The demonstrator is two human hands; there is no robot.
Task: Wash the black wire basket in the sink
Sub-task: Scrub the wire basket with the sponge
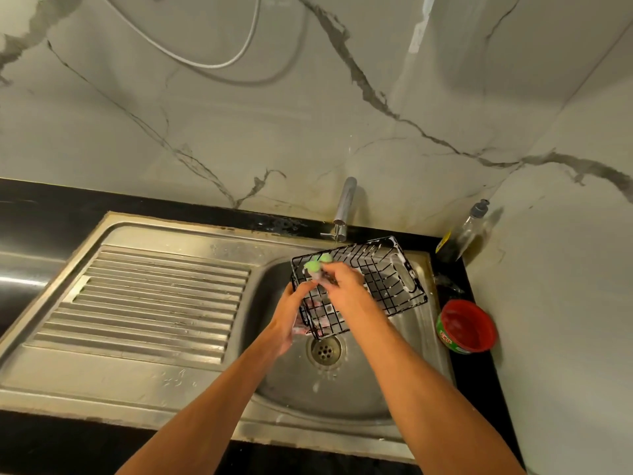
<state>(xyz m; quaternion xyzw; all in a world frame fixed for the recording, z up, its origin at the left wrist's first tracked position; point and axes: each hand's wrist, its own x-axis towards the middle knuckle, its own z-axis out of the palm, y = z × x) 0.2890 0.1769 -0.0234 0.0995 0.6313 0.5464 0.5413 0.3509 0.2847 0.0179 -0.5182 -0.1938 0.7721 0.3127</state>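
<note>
**Q:** Where is the basket point(376, 279)?

**A:** It is held tilted over the bowl of the sink point(342, 399), above and just behind the drain point(324, 349). Its far end lies under the tap point(344, 209). White suds cling to the far rim and the right end.

**Q:** What is your left hand point(291, 313) doing?

**A:** It grips the basket's near left corner. Your fingers wrap round behind the wire, so they show only as pinkish shapes through the mesh. How many of them are holding cannot be made out.

**Q:** And your right hand point(346, 282)?

**A:** Its fingers are curled round a green scrubber point(317, 264), pressed to the basket's left rim. Your fingers cover most of the scrubber, and only its soapy green end sticks out. That part is blurred.

**Q:** Is water running?

**A:** That cannot be told. The spout is small in the picture and any stream is too thin to see.

**Q:** What else is there?

**A:** A ribbed drainboard point(154, 296) lies to the left of the bowl. On the black counter to the right stand a red tub point(467, 325), its label only partly readable, and a bottle point(462, 234) in the corner. The bottle's dark lower half merges with the counter. Both your forearms are cut off by the bottom edge.
</note>
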